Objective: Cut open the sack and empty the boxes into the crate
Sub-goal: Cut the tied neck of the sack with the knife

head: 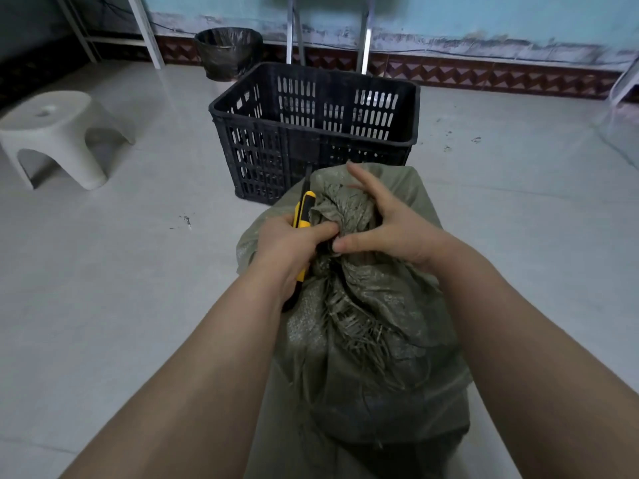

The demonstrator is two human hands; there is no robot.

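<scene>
A white stool stood at left on the tiled floor; behind it, a lined bin. The black crate stood empty. Just before it, the green woven sack stayed tied, the left hand clenching a yellow knife, the right hand gripping its bunched neck.

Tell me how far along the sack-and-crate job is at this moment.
Early stage. Done: nothing visible; the sack is bunched shut at its neck and the crate looks empty. In hand: the left hand grips a yellow knife at the neck while the right hand pinches the gathered cloth. Left: cutting it open and emptying the boxes, none visible yet.
</scene>
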